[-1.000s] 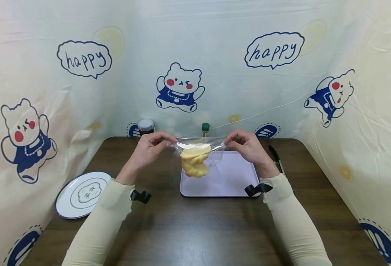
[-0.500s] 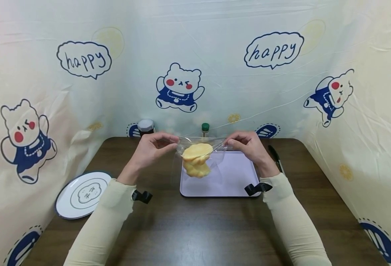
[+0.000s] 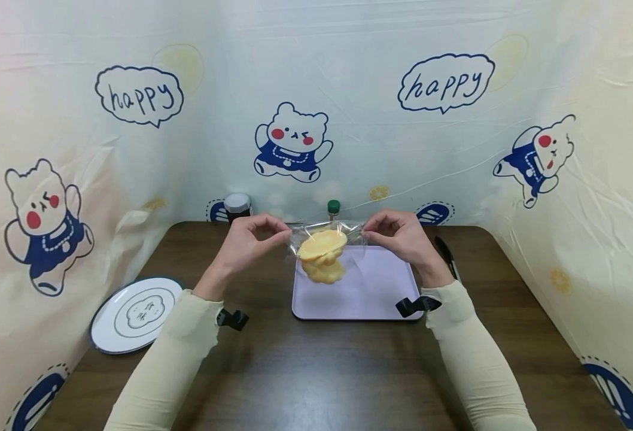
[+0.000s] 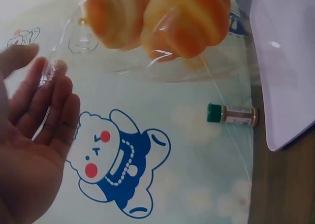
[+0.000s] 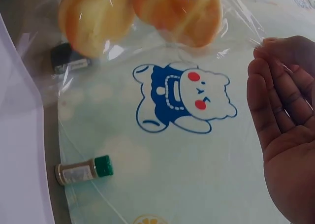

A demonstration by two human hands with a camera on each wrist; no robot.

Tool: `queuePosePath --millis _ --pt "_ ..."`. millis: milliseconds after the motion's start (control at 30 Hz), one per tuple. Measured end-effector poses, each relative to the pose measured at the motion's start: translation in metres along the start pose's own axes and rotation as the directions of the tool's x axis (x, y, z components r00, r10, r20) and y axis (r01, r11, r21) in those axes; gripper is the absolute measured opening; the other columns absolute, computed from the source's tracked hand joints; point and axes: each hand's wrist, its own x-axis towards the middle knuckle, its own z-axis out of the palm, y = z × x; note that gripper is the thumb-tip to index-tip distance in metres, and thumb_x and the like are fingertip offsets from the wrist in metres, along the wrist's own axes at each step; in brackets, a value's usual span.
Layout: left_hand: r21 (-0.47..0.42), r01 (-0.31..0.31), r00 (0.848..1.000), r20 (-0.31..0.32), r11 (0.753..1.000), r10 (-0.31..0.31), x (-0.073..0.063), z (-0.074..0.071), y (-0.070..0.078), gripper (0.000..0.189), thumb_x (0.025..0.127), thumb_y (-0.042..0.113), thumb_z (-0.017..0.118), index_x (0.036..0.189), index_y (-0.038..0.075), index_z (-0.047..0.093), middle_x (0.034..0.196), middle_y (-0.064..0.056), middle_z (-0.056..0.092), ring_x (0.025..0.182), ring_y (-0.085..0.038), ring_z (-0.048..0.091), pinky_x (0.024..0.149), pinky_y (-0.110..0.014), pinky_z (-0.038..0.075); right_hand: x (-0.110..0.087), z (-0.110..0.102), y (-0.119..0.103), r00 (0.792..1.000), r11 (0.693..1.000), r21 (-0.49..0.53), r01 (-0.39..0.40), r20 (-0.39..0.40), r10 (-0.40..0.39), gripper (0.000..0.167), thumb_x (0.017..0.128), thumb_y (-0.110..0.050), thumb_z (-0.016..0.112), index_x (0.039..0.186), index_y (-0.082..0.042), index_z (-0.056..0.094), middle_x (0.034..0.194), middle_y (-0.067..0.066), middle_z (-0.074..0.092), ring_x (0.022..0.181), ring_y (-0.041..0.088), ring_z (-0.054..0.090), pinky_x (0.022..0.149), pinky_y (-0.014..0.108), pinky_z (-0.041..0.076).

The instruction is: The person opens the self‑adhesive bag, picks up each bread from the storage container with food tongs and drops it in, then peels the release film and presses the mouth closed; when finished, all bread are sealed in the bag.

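A clear plastic bag [image 3: 355, 236] hangs between my hands, with yellow-brown bread [image 3: 323, 244] inside it. My left hand [image 3: 247, 244] pinches the bag's upper left corner, and my right hand [image 3: 402, 238] pinches the upper right corner, so its top edge spans the gap. Seen from the left wrist, the bread [image 4: 189, 17] looks like rounded, golden rolls behind shiny film. The right wrist view shows the film pulled toward the fingertips, with the bread [image 5: 96, 17] at the top. Below and behind the bag lies a lilac tray [image 3: 381, 293], partly covered by it in the head view.
On the brown table [image 3: 316, 377], a white plate [image 3: 106, 323] with a dark rim lies at the left. A dark jar [image 3: 238, 205] with a pale lid and a green-capped bottle [image 3: 333, 208] stand at the back. A black-handled utensil [image 3: 446, 251] lies beyond the right wrist.
The left hand has shifted slightly right, toward the right hand. The bread has moved a little right and up, and the bag's top edge hangs slacker.
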Motion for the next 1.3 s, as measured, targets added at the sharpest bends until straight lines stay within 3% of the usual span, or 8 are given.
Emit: queuePosePath --millis 133,367,600,733,867,1000,1133,1300 --pt "0.08 -0.006 1.0 0.017 0.997 0.005 0.003 0.006 0.001 0.023 0.087 0.036 0.077 0.1 0.019 0.069 0.096 0.0 0.069 0.09 -0.019 0.062 0.085 -0.036 0.055 0.001 0.005 -0.005 0.998 0.998 -0.007 0.061 0.005 -0.061 0.008 0.086 -0.001 0.075 0.093 -0.001 0.072 0.088 0.005 0.071 0.076 0.013 0.064 0.067 0.024 0.055" --pt "0.157 -0.048 0.987 0.158 0.986 0.022 0.008 0.018 0.0 0.04 0.092 0.041 0.069 0.127 0.021 0.067 0.09 0.002 0.067 0.088 -0.017 0.061 0.08 -0.031 0.054 0.002 0.01 -0.018 0.997 0.997 -0.019 0.074 0.033 -0.073 0.01 0.085 0.001 0.074 0.094 -0.002 0.071 0.091 0.004 0.071 0.08 0.013 0.066 0.072 0.024 0.056" --pt "0.246 -0.07 0.968 0.251 0.967 0.006 0.017 0.034 0.015 0.046 0.093 0.054 0.062 0.13 0.026 0.064 0.115 0.004 0.067 0.103 -0.015 0.06 0.09 -0.037 0.054 0.003 0.013 -0.028 0.99 0.995 -0.029 0.091 0.108 -0.088 0.011 0.085 0.0 0.074 0.095 -0.004 0.072 0.094 0.011 0.071 0.082 0.015 0.065 0.077 0.026 0.057" --pt "0.263 -0.064 0.954 0.301 0.963 -0.019 0.02 0.046 0.018 0.051 0.089 0.059 0.065 0.13 0.028 0.064 0.113 0.008 0.067 0.098 -0.014 0.06 0.083 -0.033 0.055 0.003 0.015 -0.032 0.988 0.994 -0.043 0.103 0.118 -0.098 0.011 0.086 -0.001 0.074 0.095 -0.005 0.072 0.095 0.01 0.072 0.084 0.015 0.064 0.08 0.026 0.056" --pt "0.264 -0.029 0.948 0.312 0.964 -0.057 0.019 0.053 0.017 0.038 0.083 0.058 0.073 0.106 0.028 0.071 0.093 0.007 0.067 0.085 -0.015 0.058 0.069 -0.029 0.051 0.003 0.015 -0.032 0.987 0.991 -0.058 0.117 0.119 -0.11 0.01 0.086 -0.001 0.074 0.095 -0.005 0.072 0.094 0.01 0.072 0.084 0.013 0.064 0.08 0.025 0.056" --pt "0.241 -0.013 0.954 0.294 0.971 -0.06 0.017 0.053 0.015 0.027 0.083 0.051 0.077 0.086 0.026 0.069 0.076 0.002 0.061 0.074 -0.017 0.056 0.06 -0.028 0.046 0.003 0.013 -0.03 0.987 0.99 -0.073 0.124 0.114 -0.115 0.011 0.085 0.001 0.074 0.094 -0.005 0.071 0.092 0.01 0.072 0.082 0.012 0.064 0.077 0.025 0.056" --pt "0.205 -0.034 0.955 0.295 0.978 -0.029 0.015 0.049 0.013 0.022 0.083 0.044 0.08 0.089 0.026 0.069 0.078 0.001 0.061 0.073 -0.018 0.056 0.061 -0.027 0.048 0.002 0.01 -0.03 0.99 0.991 -0.075 0.111 0.096 -0.103 0.011 0.085 0.001 0.074 0.094 -0.004 0.071 0.092 0.011 0.072 0.082 0.012 0.064 0.076 0.025 0.055" --pt "0.161 -0.007 0.944 0.326 0.987 -0.047 0.013 0.041 0.011 0.029 0.081 0.039 0.083 0.104 0.025 0.07 0.088 0.001 0.064 0.081 -0.02 0.059 0.07 -0.03 0.053 0.001 0.007 -0.028 0.996 0.996 -0.052 0.071 0.058 -0.068 0.01 0.085 0.0 0.074 0.094 -0.003 0.072 0.091 0.008 0.071 0.082 0.014 0.063 0.077 0.025 0.053"
